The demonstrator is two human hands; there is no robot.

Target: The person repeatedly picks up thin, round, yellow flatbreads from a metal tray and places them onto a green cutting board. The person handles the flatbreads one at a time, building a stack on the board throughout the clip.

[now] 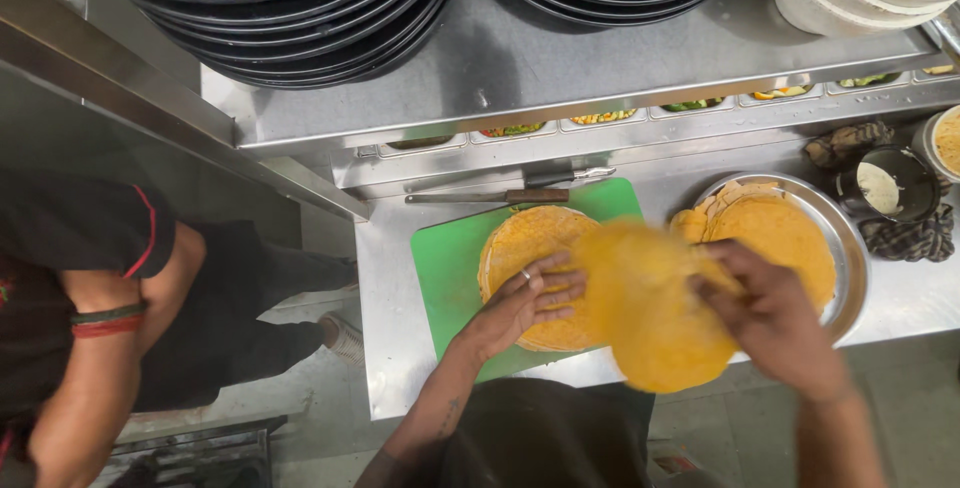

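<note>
At frame centre, our left hand (528, 300) lies spread flat on the stacked round orange flatbreads (522, 248) on the green cutting board (447, 268); our right hand (775, 313) pinches one blurred flatbread (645, 303), lifted just beside it.

Left hand (530, 298) flat, palm down, fingers spread, a ring on one finger, forearm angling in from the counter's near edge, right hand (770, 313) raised, fingers curled in a grip, blurred, wrist toward the near right corner
</note>
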